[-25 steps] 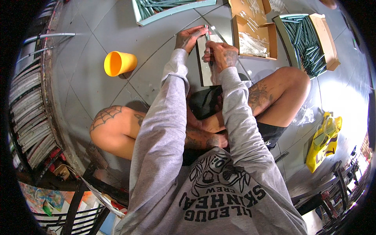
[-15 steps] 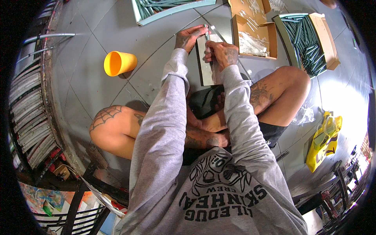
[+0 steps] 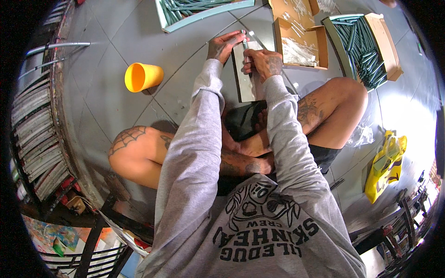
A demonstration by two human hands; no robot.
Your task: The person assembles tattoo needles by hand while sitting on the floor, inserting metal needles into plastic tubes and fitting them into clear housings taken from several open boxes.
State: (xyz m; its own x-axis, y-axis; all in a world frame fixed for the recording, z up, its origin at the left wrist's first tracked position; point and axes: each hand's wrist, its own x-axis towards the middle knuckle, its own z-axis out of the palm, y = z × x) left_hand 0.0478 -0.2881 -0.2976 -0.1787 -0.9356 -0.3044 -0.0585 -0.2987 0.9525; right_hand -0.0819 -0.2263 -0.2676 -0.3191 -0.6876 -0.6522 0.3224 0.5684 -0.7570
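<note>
Above a narrow pale board (image 3: 248, 90) on the floor, both of my hands are closed on one slim pen-like stick (image 3: 245, 44). My left hand (image 3: 223, 47) pinches its upper end between thumb and fingertips. Lower down, my right hand (image 3: 264, 64) has its fingers wrapped round it. The stick looks pale at the top and dark below; my right fingers hide part of it, and its exact kind is too small to make out. Close to my right hand stands an open cardboard box (image 3: 324, 51) with thin clear plastic pieces (image 3: 299, 52) in it.
A box of dark green sticks (image 3: 359, 46) stands at the far right, and another tray of such sticks (image 3: 192, 6) at the far edge. A yellow cup (image 3: 144, 77) lies on its side at left. A yellow plastic bag (image 3: 387, 167) is at right. My crossed legs (image 3: 139, 155) frame the near side.
Both hands keep their hold on the stick, with hardly any movement. The whole view has shifted very slightly.
</note>
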